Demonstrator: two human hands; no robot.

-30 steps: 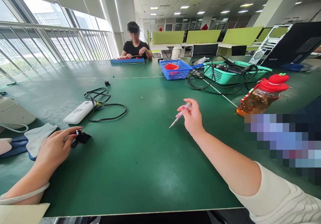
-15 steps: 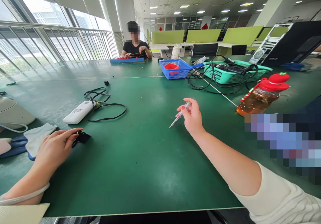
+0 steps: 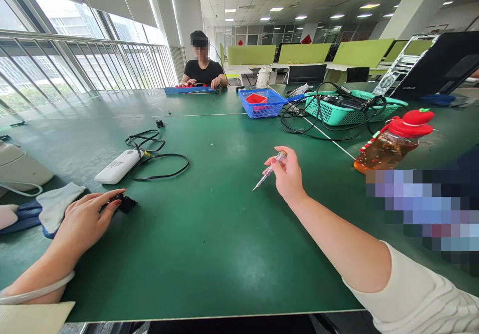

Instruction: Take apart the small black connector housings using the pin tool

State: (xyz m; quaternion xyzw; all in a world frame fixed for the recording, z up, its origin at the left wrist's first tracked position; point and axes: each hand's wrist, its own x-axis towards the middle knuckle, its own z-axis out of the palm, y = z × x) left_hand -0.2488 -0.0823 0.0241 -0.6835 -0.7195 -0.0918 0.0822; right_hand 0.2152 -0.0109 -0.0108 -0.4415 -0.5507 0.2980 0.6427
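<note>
My left hand (image 3: 88, 219) is closed on a small black object (image 3: 127, 203) at the left of the green table (image 3: 209, 254); its kind is hard to make out, and my fingers hide part of it. In my right hand (image 3: 290, 174) is a slim screwdriver (image 3: 268, 172) with a clear handle, gripped between thumb and fingers. Its metal tip points down and left, close to the tabletop. Beyond my left hand lies a white power bank (image 3: 119, 166) with a black cable (image 3: 164, 177) looped beside it.
A blue and white cloth item (image 3: 56, 207) lies left of my left hand. Further back are a blue basket (image 3: 262, 110), a green basket (image 3: 337, 118) with cables, and a red-lidded bottle (image 3: 391, 149) at right. Another person (image 3: 204, 70) sits at the far end behind a blue tray (image 3: 190, 90).
My left hand and the black object have shifted very slightly. My right hand keeps the screwdriver in the same place. The person across has lowered one hand to the tray.
</note>
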